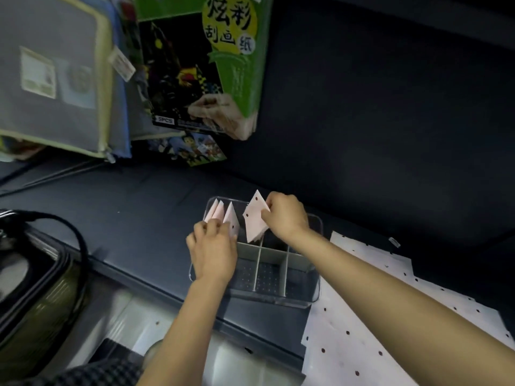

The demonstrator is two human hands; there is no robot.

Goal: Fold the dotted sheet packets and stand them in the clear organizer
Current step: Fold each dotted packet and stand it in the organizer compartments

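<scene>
A clear organizer [312, 298] with white dividers sits on the dark surface in front of me. Three folded dotted packets [223, 215] stand upright in its far left compartment. My left hand [213, 253] rests against the nearest of them, fingers curled at their lower edge. My right hand [287, 215] pinches another folded dotted packet [255, 218] and holds it upright, its lower edge down in the far compartment to the right of the others. Unfolded white dotted sheets [370, 310] lie flat to the right of the organizer.
A green scratch-paper pack [223, 59] and a grey zip pouch [55, 76] lean at the back left. A dark bag with a black strap [41, 274] sits at the left. The near compartments of the organizer hold nothing.
</scene>
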